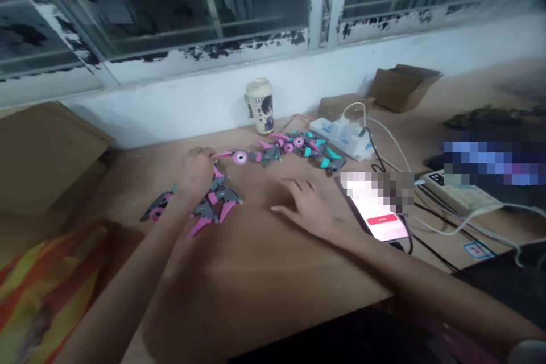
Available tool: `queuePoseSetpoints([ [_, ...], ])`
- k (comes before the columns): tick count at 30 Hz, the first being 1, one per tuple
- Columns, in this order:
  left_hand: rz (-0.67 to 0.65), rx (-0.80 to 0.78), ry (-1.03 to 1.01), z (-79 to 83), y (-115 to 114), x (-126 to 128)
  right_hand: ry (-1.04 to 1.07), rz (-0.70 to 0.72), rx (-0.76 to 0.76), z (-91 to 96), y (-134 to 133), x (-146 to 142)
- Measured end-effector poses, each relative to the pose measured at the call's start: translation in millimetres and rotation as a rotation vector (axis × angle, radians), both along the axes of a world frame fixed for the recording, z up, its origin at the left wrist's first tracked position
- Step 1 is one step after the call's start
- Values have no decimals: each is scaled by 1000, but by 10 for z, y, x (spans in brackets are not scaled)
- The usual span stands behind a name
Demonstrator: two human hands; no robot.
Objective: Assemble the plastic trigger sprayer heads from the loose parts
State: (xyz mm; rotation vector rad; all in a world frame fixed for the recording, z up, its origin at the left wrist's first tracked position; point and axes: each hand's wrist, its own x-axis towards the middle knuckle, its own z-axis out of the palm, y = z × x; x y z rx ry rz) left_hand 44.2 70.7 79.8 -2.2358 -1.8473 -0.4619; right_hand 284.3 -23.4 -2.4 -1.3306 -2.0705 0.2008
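Left hand [199,168]: pinch or not, can't tell; pink-gray parts [228,194] at its 5 o'clock. Right hand [310,206] spread, phone [370,209] at 3.

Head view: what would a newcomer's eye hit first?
Probably the glowing phone screen, just right of the right hand. Next, the pink, grey and teal pieces heaped left of the white power strip, and the pink-and-grey pieces by the left hand. Then the printed cup, upright before the white wall.
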Motion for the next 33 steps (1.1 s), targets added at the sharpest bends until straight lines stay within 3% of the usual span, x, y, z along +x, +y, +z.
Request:
queuePoseSetpoints([
  [3,-55,-16,-46,-6,-504,87,31,-28,123,61,-30,-47],
  [6,-174,-114,-256,-214,-918,231,19,60,237,81,-85,-59],
  [9,-195,-183,-388,-471,-1127,338,16,192,287,14,-123,-41],
  [13,-192,-105,-475,-679,-1204,409,58,213,287,-116,-119,-27],
  [17,-207,30,-551,-726,-1290,487,43,168,219,-162,-111,-53],
  [21,-307,-192,-770,-800,-1352,562,11,184,162,-174,-141,-95],
  [26,-323,-380,-1028,-938,-1297,580,45,193,162,-186,-168,-111],
  [33,-410,-684,-1145,-836,-1171,504,42,269,226,-203,-184,-93],
])
